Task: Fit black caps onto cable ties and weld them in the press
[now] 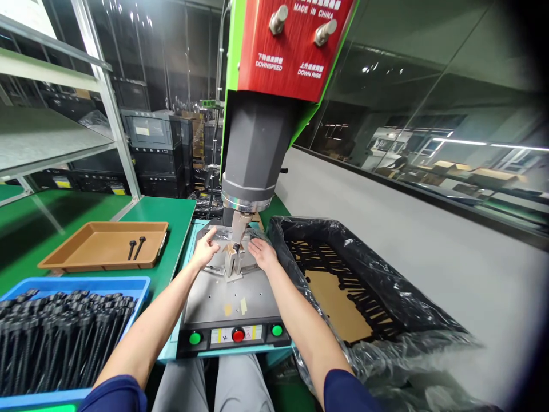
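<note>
My left hand is raised at the left side of a metal fixture, its fingers apart and nothing visible in them. On the other side my right hand is open, fingers stretched towards the fixture. A small black part sits in the top of the fixture, between my hands. Just above it is the metal horn of a press machine; whether the two touch, I cannot tell. The steel base plate lies under my wrists.
A blue bin of black ribbed parts stands at left. Behind it, a brown tray holds two black parts. At right, a plastic-lined crate contains black parts on cardboard. Green buttons and a red button line the front.
</note>
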`<state>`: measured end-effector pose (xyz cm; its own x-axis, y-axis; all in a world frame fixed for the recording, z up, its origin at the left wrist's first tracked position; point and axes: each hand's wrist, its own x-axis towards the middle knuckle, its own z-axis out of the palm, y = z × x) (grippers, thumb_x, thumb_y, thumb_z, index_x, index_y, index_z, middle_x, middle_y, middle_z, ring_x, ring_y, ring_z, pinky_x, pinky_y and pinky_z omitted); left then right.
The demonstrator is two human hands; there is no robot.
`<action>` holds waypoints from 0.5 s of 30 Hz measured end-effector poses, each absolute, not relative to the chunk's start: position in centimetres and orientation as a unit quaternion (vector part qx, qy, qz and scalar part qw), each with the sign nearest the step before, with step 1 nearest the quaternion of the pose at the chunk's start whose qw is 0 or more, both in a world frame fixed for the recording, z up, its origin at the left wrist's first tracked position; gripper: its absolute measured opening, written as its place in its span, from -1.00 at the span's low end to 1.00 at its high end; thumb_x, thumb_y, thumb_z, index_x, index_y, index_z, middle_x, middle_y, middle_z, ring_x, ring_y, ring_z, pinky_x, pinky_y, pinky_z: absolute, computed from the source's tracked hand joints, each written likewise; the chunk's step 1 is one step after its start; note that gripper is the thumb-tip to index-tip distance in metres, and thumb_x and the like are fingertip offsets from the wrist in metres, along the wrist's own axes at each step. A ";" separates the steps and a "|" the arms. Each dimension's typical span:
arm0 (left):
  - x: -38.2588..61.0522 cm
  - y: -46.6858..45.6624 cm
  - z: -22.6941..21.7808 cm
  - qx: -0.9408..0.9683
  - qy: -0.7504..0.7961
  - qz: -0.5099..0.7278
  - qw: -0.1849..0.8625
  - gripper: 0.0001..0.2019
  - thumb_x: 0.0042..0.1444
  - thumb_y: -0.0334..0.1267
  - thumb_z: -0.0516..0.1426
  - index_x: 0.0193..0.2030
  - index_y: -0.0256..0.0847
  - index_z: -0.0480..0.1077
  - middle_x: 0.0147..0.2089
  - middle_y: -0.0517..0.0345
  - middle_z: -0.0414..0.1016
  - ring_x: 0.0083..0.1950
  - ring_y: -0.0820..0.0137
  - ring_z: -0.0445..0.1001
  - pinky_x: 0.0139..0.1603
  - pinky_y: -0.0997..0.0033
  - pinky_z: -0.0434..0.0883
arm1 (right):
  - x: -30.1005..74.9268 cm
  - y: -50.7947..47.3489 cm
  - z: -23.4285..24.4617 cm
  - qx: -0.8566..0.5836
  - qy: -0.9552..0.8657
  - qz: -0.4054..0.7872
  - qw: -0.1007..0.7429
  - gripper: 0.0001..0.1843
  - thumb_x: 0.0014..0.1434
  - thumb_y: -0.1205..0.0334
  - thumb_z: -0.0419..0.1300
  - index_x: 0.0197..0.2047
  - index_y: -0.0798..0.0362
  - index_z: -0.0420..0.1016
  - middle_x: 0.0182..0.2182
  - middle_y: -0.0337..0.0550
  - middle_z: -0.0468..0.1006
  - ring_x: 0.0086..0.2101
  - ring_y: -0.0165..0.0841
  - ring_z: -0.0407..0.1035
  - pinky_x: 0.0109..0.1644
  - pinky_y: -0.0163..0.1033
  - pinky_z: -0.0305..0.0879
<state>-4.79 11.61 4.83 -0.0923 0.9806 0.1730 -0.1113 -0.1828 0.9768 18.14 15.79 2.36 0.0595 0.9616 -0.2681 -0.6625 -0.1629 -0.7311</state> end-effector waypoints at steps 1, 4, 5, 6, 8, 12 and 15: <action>-4.7 11.6 4.7 0.491 0.443 0.586 0.469 -0.18 -0.29 -0.46 0.17 0.26 -0.31 0.23 -0.40 0.20 0.52 -0.53 0.55 0.27 -0.42 0.51 0.26 | 18.2 15.8 2.4 -0.386 -0.191 0.661 0.614 -0.88 0.15 0.40 0.10 -0.38 0.07 0.44 -0.33 -0.07 0.56 -0.28 -0.27 0.52 -0.13 -0.13 0.48; -4.5 11.4 4.9 0.495 0.436 0.573 0.486 -0.15 -0.28 -0.42 0.16 0.30 -0.40 0.15 -0.59 0.33 0.40 -0.55 0.51 0.28 -0.42 0.50 0.24 | 18.5 15.8 2.8 -0.384 -0.183 0.670 0.609 -0.87 0.16 0.42 0.09 -0.36 0.07 0.43 -0.37 -0.06 0.57 -0.31 -0.26 0.53 -0.14 -0.12 0.48; -4.4 11.3 5.0 0.494 0.433 0.573 0.490 -0.14 -0.27 -0.41 0.16 0.30 -0.41 0.14 -0.60 0.34 0.38 -0.55 0.51 0.28 -0.43 0.50 0.24 | 18.5 15.8 3.1 -0.381 -0.181 0.672 0.608 -0.86 0.17 0.42 0.08 -0.35 0.07 0.43 -0.38 -0.06 0.57 -0.31 -0.26 0.53 -0.14 -0.12 0.49; -4.3 11.2 5.1 0.493 0.430 0.574 0.493 -0.14 -0.27 -0.40 0.16 0.30 -0.43 0.13 -0.61 0.35 0.38 -0.55 0.51 0.27 -0.43 0.50 0.23 | 18.6 15.8 3.3 -0.377 -0.178 0.675 0.609 -0.86 0.19 0.41 0.08 -0.34 0.07 0.43 -0.38 -0.06 0.58 -0.30 -0.26 0.53 -0.15 -0.13 0.49; -4.1 11.0 5.3 0.490 0.424 0.580 0.493 -0.15 -0.26 -0.38 0.17 0.30 -0.44 0.12 -0.60 0.34 0.37 -0.56 0.52 0.26 -0.44 0.50 0.23 | 18.6 15.6 3.7 -0.367 -0.175 0.679 0.611 -0.85 0.22 0.39 0.06 -0.33 0.07 0.43 -0.36 -0.06 0.59 -0.29 -0.28 0.53 -0.16 -0.17 0.50; -3.8 10.4 5.3 0.489 0.418 0.587 0.491 -0.15 -0.25 -0.38 0.18 0.30 -0.45 0.11 -0.57 0.33 0.39 -0.52 0.52 0.27 -0.39 0.49 0.25 | 18.7 14.9 3.8 -0.357 -0.171 0.686 0.611 -0.87 0.26 0.36 0.08 -0.30 0.08 0.43 -0.35 -0.06 0.60 -0.30 -0.31 0.54 -0.17 -0.21 0.49; -3.8 9.8 4.9 0.490 0.423 0.583 0.491 -0.15 -0.24 -0.37 0.21 0.30 -0.43 0.12 -0.58 0.33 0.37 -0.49 0.50 0.30 -0.33 0.46 0.28 | 18.8 14.3 3.3 -0.362 -0.161 0.692 0.603 -0.85 0.29 0.35 0.06 -0.30 0.11 0.43 -0.36 -0.04 0.60 -0.32 -0.31 0.54 -0.20 -0.22 0.49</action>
